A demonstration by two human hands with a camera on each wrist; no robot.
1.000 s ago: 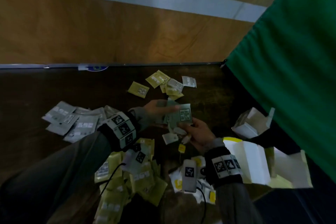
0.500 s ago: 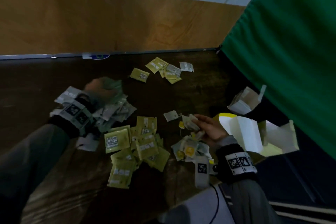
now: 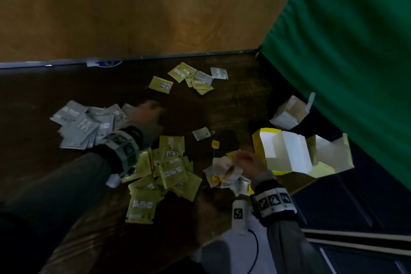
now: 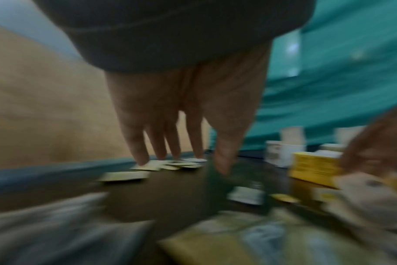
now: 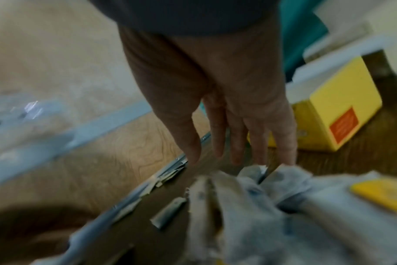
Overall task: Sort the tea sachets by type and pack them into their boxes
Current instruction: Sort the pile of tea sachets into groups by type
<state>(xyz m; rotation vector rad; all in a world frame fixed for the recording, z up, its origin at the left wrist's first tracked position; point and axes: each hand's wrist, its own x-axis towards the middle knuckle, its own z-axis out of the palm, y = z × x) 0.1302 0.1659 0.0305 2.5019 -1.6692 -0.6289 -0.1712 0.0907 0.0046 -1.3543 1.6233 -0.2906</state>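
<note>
A heap of grey sachets [image 3: 84,127] lies at the left of the dark table. Yellow-green sachets [image 3: 171,167] are heaped in front, and a few more [image 3: 195,78] lie mixed with grey ones at the far edge. My left hand [image 3: 146,113] [image 4: 193,163] hovers just right of the grey heap, fingers straight and empty, blurred. My right hand [image 3: 242,159] [image 5: 238,159] hangs with straight fingers over a heap of loose paper tea bags [image 3: 224,171] [image 5: 249,206] with yellow tags. The open yellow box [image 3: 258,142] [image 5: 342,114] stands right of that hand.
A single tea bag [image 3: 201,133] and a yellow tag [image 3: 215,144] lie mid-table. An open white box [image 3: 287,115] and another open box [image 3: 329,153] stand at the table's right edge, against a green curtain [image 3: 333,51]. A wooden wall rises behind the far edge.
My left hand carried grey sachets to the grey heap, let them go, and has swung right, empty. My right hand has dropped to the loose tea bags and no longer holds one.
</note>
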